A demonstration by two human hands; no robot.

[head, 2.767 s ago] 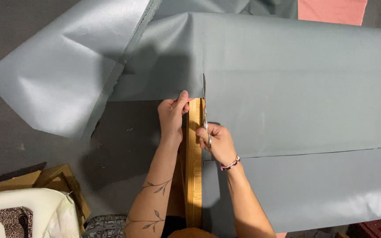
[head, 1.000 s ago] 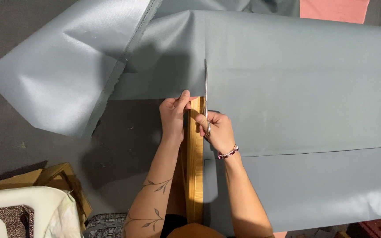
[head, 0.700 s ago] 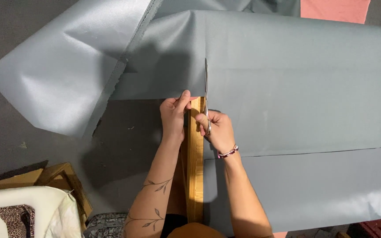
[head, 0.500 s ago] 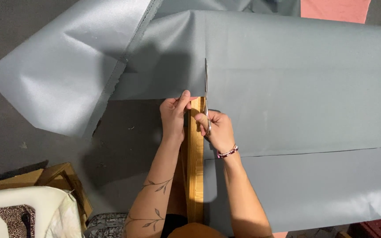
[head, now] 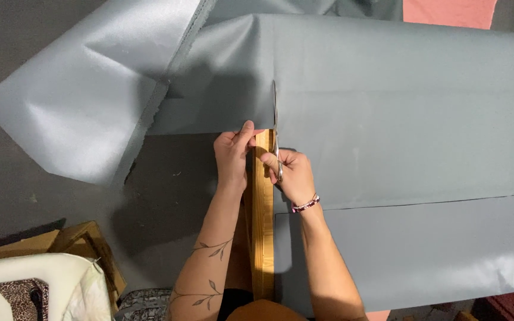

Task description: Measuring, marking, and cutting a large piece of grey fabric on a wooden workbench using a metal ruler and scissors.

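1. We work over a dark grey floor [head: 168, 196], with grey fabric [head: 400, 119] spread across its far and right parts.
2. Nearest us lies a wooden ruler [head: 262, 238], running away along the cut edge.
3. Our left hand [head: 233, 156] presses the fabric's near edge, fingers together.
4. Our right hand [head: 295, 175] grips scissors [head: 276, 128], fingers curled through the handles.
5. The cut looks only begun; most fabric beyond the blades remains whole.
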